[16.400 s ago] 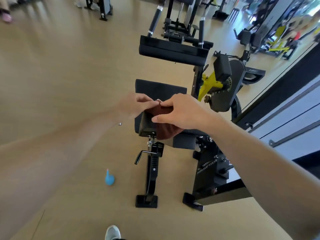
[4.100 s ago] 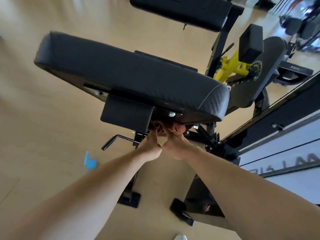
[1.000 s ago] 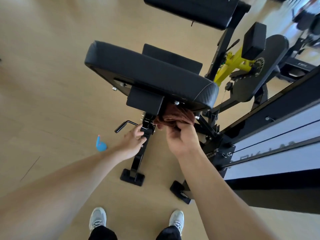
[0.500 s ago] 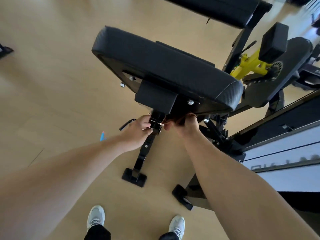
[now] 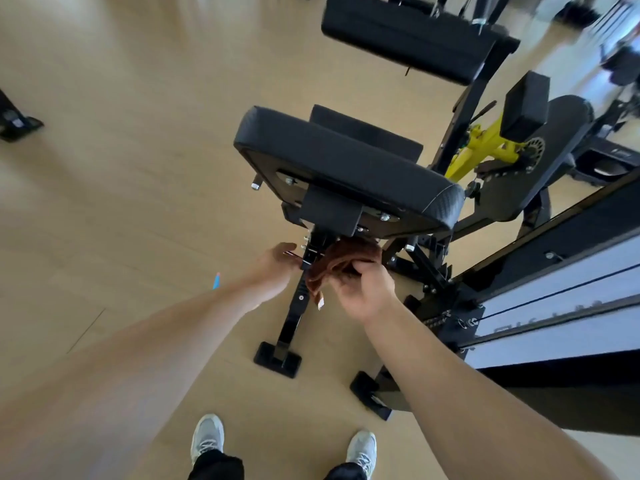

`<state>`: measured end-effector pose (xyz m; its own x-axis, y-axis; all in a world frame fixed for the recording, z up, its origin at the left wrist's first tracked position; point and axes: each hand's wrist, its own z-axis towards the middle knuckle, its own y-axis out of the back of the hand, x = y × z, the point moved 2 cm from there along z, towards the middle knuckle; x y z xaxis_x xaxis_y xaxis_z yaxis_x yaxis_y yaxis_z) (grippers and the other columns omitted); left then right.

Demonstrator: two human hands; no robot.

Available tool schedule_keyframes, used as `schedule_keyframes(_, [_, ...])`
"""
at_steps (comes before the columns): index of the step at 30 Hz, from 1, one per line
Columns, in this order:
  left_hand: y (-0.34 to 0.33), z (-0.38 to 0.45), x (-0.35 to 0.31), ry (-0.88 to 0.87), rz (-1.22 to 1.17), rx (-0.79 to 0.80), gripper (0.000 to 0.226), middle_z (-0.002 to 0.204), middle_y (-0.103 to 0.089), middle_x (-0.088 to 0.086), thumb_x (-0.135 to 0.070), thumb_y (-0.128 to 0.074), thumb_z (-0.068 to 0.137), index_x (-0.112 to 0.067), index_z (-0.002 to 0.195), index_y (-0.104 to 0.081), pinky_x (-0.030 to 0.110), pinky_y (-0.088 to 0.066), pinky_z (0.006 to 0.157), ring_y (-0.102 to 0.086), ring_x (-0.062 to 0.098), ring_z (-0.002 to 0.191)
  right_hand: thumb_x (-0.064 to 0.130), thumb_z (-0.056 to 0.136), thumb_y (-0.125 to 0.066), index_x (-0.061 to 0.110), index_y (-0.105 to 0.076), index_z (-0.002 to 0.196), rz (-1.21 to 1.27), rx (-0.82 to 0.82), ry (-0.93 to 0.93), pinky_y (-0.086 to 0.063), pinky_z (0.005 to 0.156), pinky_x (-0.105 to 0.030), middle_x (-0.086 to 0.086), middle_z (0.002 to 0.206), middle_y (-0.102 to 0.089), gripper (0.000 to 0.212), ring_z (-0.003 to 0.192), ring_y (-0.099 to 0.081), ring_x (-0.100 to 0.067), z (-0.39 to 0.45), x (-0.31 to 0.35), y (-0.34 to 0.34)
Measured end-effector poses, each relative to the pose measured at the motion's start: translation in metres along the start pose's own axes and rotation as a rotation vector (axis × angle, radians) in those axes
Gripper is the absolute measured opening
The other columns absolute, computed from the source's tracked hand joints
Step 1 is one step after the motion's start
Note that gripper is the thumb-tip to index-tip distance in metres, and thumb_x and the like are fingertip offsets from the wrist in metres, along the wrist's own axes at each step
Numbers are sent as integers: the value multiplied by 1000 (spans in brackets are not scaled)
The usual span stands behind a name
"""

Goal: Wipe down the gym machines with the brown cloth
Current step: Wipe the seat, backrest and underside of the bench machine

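The brown cloth [image 5: 341, 263] is bunched up just under the front edge of the black padded seat [image 5: 349, 168], pressed against the black upright post [image 5: 299, 299] that carries the seat, and the right hand [image 5: 367, 289] grips it from below and behind: its fingers [image 5: 360, 268] are curled round the lower folds, while the upper part of the cloth bulges free above them and a small pale tag hangs from its bottom corner. The left hand [image 5: 277, 268] is on the other side of the same post, reaching in at the clamp just below the seat; its fingertips are hidden behind the metal, so whether they are closed on anything cannot be told. The two hands are close together with the post between them. The gym machine [image 5: 512, 188] stands on a light wooden floor [image 5: 121, 168], its post ending in a flat black foot [image 5: 277, 360] with a second foot to the right; a yellow bracket [image 5: 485, 147] and a round black cam plate lie behind the seat, and another black pad [image 5: 408, 39] sits higher up. A small blue object [image 5: 216, 280] lies on the floor beside the left forearm. Two grey-white shoes [image 5: 207, 438] show at the bottom edge. A dark and pale wall panel runs along the right side.
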<state>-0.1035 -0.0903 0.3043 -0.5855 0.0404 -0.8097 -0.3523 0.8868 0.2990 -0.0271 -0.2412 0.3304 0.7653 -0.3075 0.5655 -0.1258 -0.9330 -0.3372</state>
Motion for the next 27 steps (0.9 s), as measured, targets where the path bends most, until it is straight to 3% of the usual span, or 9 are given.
schedule_keyframes(3, [10,-14,-13,28,-160,234,26,103,-74,5,-30,-48,101,-20,118,-64,44,-52,96,-69,22,93,8,106,-41,-4,-58,128,-7,9,-34,-58,83,-48,-29,114,-70,30,97,-70,-41,-25,-9,-23])
schedule_keyframes(7, [36,-21,-20,-21,-259,384,32,106,-74,12,-24,-68,91,-16,122,-60,46,-58,87,-72,29,92,20,102,-57,10,-67,109,-312,12,62,-55,63,-30,-11,101,-76,16,82,-71,-22,-50,-15,-45])
schedule_keyframes(9, [45,-19,-17,-57,-151,337,47,111,-70,14,-13,-78,83,-19,122,-52,44,-57,84,-70,32,97,20,99,-61,17,-67,98,-462,-14,114,-48,64,-27,-4,100,-74,7,89,-67,-18,-60,-16,-48])
schedule_keyframes(11, [48,-12,-16,-99,-66,188,39,105,-68,14,-14,-79,81,-20,108,-51,46,-55,82,-67,32,93,24,97,-63,20,-68,98,-517,-37,145,-45,70,-29,-4,108,-74,5,103,-65,-20,-63,-16,-48])
schedule_keyframes(15, [43,-6,-32,-145,-195,46,22,96,-70,9,-14,-71,88,-25,89,-52,47,-61,78,-71,28,85,47,98,-60,19,-65,124,-760,-102,253,-38,89,-33,3,111,-67,39,100,-58,-17,-82,-17,-48])
schedule_keyframes(17, [40,-9,-39,-130,-291,3,28,96,-66,10,-9,-69,89,-25,85,-46,37,-61,62,-69,22,74,57,98,-52,25,-63,130,-920,-86,310,-37,94,-34,6,115,-61,46,107,-54,-18,-86,-20,-47])
schedule_keyframes(20, [36,-7,-35,-94,-406,-15,33,85,-61,10,-5,-69,90,-20,81,-41,23,-51,42,-62,17,62,65,90,-39,33,-70,108,-1131,-95,475,-43,106,-45,9,113,-67,48,118,-55,-23,-84,-36,-43])
schedule_keyframes(24, [33,0,-28,-72,-415,11,21,83,-63,9,-7,-61,96,-18,85,-47,24,-53,44,-65,16,63,34,95,-42,26,-68,115,-1225,-85,806,-46,100,-47,6,115,-65,34,112,-55,-21,-73,-61,-33])
schedule_keyframes(27, [32,11,-25,-45,-405,25,12,91,-65,10,-7,-57,97,-18,93,-52,25,-56,46,-68,18,69,23,99,-46,17,-70,115,-1301,-92,787,-43,102,-49,0,119,-66,30,114,-55,-24,-51,-57,-37])
